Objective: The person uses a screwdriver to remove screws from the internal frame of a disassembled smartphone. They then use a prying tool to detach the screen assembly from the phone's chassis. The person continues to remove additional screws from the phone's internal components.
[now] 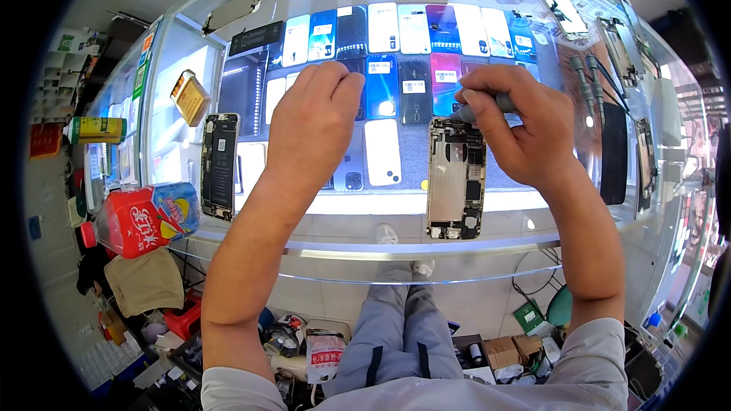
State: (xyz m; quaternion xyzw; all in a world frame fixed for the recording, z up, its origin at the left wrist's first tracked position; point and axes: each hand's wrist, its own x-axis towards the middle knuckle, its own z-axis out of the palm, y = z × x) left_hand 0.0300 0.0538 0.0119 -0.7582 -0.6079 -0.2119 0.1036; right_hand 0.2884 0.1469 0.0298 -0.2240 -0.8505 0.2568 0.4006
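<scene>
An opened phone lies on the glass counter in front of me, its metal frame and circuit parts bare. My right hand grips a grey-handled screwdriver, whose tip end points at the phone's top edge. My left hand is closed above the counter, left of that phone and apart from it. Its fingertips are turned away, so whatever they may hold is hidden. Further left lies a second opened phone with a black battery inside.
Rows of phones show under the glass. A cigarette pack and a red-labelled bottle are at the left. At the right are more screwdrivers, a black slab and a phone frame. The counter's front edge runs before me.
</scene>
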